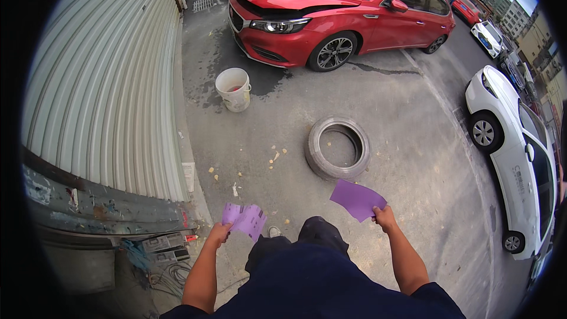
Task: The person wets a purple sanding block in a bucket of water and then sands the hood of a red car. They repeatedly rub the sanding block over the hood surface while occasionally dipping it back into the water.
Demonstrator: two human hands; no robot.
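Observation:
My left hand (220, 233) is closed on a light purple sheet (246, 220) with dark printing, which looks creased and sticks out to the right of my fingers. My right hand (384, 215) grips a darker, plain purple sheet (354, 198) by its lower right corner. Beyond that sheet a loose tyre (316, 150) lies flat on the concrete ground. My dark clothing and one shoe show between my arms.
A white bucket (233, 97) stands ahead, before a red car (339, 15) with its bonnet slightly raised. White cars (511, 171) line the right. A corrugated shutter (112, 100) runs along the left, with tools and coiled hoses (171, 272) at its foot.

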